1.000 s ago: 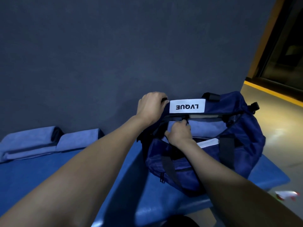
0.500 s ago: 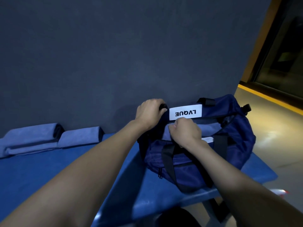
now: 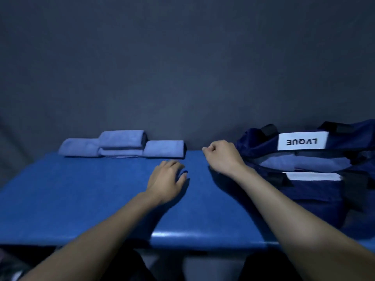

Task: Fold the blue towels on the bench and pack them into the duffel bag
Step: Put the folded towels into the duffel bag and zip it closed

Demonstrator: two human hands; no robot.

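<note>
I see a blue bench [image 3: 81, 199] running across the view, with a dark grey wall [image 3: 182, 57] behind it. At the far edge, left of centre, sit the folded blue towels [image 3: 122, 144]: I count 3 lighter-blue bundles set side by side against the wall, with the middle bundle standing higher than the 2 beside it, and what looks like a flatter fold under it. Their cloth looks soft and matte, with rounded folded edges.

On the right end of the bench stands the duffel bag [image 3: 316, 191], navy, with black straps and a white label showing the letters LVQUE upside down. Its top gapes, and pale blue cloth [image 3: 300, 162] shows inside.

My left hand [image 3: 165, 180] lies low over the bench near its middle, palm down, fingers relaxed and slightly spread, holding nothing; I cannot tell if it touches the surface. My right hand [image 3: 222, 156] is just left of the bag, fingers curled into a loose fist, thumb against the forefinger, and I see nothing in it.
</note>
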